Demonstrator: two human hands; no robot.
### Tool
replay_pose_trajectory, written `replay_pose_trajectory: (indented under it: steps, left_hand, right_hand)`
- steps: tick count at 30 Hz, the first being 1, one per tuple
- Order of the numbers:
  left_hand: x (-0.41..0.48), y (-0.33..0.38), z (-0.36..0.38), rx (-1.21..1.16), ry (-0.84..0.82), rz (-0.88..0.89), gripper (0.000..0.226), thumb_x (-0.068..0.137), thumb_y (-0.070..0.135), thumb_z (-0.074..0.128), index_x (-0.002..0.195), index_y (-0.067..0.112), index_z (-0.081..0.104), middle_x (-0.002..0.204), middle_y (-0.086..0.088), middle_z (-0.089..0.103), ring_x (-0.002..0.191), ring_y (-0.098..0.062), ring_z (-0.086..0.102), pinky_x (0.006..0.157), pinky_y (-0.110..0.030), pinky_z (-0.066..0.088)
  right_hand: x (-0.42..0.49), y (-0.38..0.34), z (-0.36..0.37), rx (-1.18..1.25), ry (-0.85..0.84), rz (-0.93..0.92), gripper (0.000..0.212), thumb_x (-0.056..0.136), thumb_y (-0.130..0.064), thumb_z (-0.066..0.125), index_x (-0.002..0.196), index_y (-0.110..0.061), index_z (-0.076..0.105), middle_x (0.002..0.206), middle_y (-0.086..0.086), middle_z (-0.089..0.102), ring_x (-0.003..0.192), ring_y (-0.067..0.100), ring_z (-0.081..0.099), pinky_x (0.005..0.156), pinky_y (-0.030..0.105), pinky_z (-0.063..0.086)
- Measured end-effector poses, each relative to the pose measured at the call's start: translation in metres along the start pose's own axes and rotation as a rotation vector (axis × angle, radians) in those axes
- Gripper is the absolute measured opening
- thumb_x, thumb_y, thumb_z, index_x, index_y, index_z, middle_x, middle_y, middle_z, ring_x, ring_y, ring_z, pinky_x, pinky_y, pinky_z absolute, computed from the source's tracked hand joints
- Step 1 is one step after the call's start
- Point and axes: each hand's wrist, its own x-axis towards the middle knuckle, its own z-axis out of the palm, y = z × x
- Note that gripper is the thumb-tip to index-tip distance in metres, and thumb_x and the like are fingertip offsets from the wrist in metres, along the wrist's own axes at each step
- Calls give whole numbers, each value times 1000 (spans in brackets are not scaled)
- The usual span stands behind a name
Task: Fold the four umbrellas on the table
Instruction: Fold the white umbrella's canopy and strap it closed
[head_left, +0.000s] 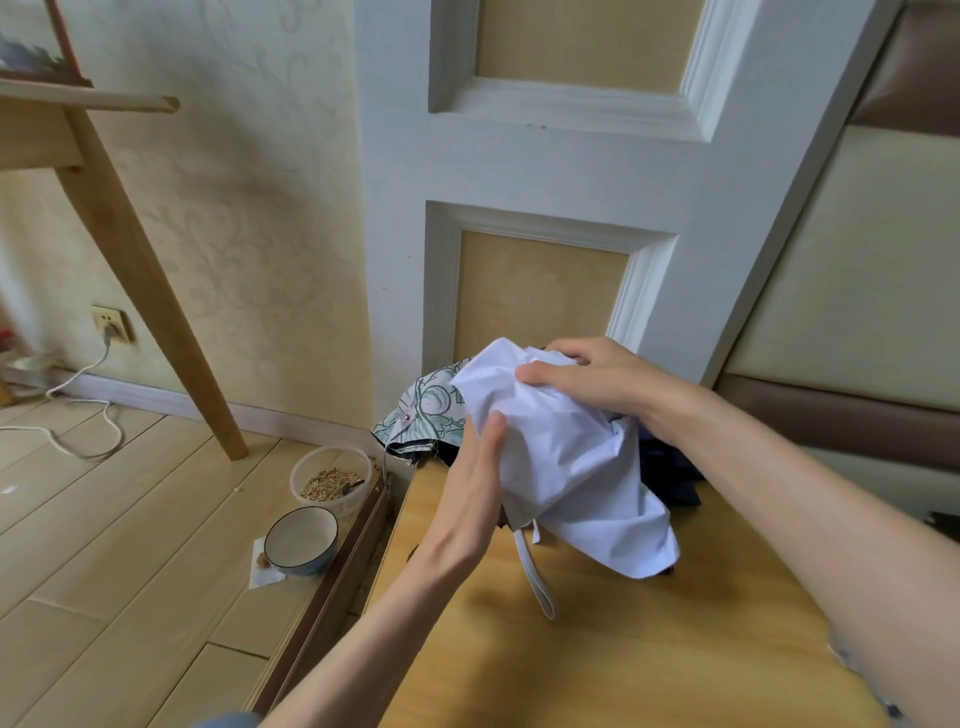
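Panelled wall (545, 156): white frames around tan insets, rising behind the table's far edge.
Padded panel (857, 286): cream and brown cushioned bands, right of the white frames.
Floor (104, 545): pale wood planks, left of the table and lower.
Table (649, 649): yellow wood top, filling the lower right; all three umbrellas in view lie at its far end.
Right hand (597, 379): forearm comes in from the lower right. The hand sits on top of the bundle, fingers curled over the cloth and thumb pressed into it, gripping the fabric.
Left hand (478, 483): forearm rises from the bottom edge. The palm lies flat against the bundle's left side, fingers straight and together, pressing without curling round it.
White umbrella (566, 457): collapsed, canopy crumpled and loose, held between both hands just above the table's far end; its lower folds hang toward the tabletop.
Dark umbrella (670, 473): navy cloth on the table, behind and right of the white one, mostly hidden.
Patterned umbrella (431, 410): pale green leaf print, at the table's far left corner, part overhanging the edge.
Wooden leg (145, 270): slanted, standing on the floor at left.
Strap (535, 582): white loop hanging below the white bundle, its end lying on the table.
Tub (330, 478): clear plastic, holding grain, on the floor by the table.
Bowl (301, 540): white inside, blue outside, just in front of the tub.
Socket (111, 322): on the wall, with a white cable (88, 415) plugged in and trailing across the floor.
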Motion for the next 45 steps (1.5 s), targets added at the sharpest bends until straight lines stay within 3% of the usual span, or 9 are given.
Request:
replay_pose_trajectory:
  steps: [3,6,8,11,16,20,26,32,45]
  left_hand:
    - [3,-1,-1,55,86,-57,54,112,53,29,149,18,47,114,-11,70,105,-24,71,77,-40,58]
    - [-2,1,-3,173,154,-25,63,111,53,37,161,51,0,135,6,62,96,3,64,78,-30,53]
    - [-5,2,-5,510,257,220,67,109,51,43,159,57,-1,164,-2,33,116,9,58,93,-38,51]
    - [-6,0,-1,814,119,578,77,102,60,55,167,41,18,170,11,14,155,-14,32,119,-49,40]
    - [-3,-1,7,580,6,335,136,65,75,84,168,37,4,168,16,21,152,-1,33,116,-31,45]
    - [4,-3,-2,356,-74,185,122,57,57,100,157,42,31,150,24,52,139,2,50,115,-37,48]
    - [-3,3,0,106,-189,9,98,70,9,98,147,43,48,136,18,69,126,-5,65,103,-36,58]
    - [2,-4,-5,-18,-39,-6,88,75,18,95,147,39,51,134,12,71,123,-14,69,98,-44,61]
    - [4,-17,0,-114,-39,-39,94,67,39,91,151,36,49,135,2,71,117,-23,73,78,-40,63]
  right_hand:
    - [-2,2,5,91,74,-69,29,87,-43,81,90,-15,74,85,0,68,78,17,63,73,31,48]
    - [-5,7,6,99,105,-169,26,90,-36,81,81,-13,71,75,-2,62,71,13,55,69,30,41]
    - [-3,8,7,49,133,-193,24,88,-36,82,78,-16,71,72,-2,62,69,13,54,68,31,41]
    - [-3,6,9,-48,130,-216,19,88,-32,79,76,-19,73,70,-7,66,70,10,56,70,30,45]
    - [-8,2,13,47,107,-248,32,86,-46,83,71,-20,72,70,-5,70,67,9,59,67,30,46]
    - [-10,-2,16,23,156,-271,33,85,-45,83,76,-14,74,79,4,76,68,10,61,68,29,48]
    - [-5,-7,16,-36,231,-210,32,80,-49,84,73,-19,76,64,-12,66,67,9,58,68,29,47]
    - [-16,-1,-9,310,243,-302,25,100,-42,70,103,-19,78,103,-1,76,77,2,69,75,18,50]
    - [-36,57,-19,-5,222,-447,9,88,-37,85,87,-36,76,96,-9,66,81,1,59,72,10,41]
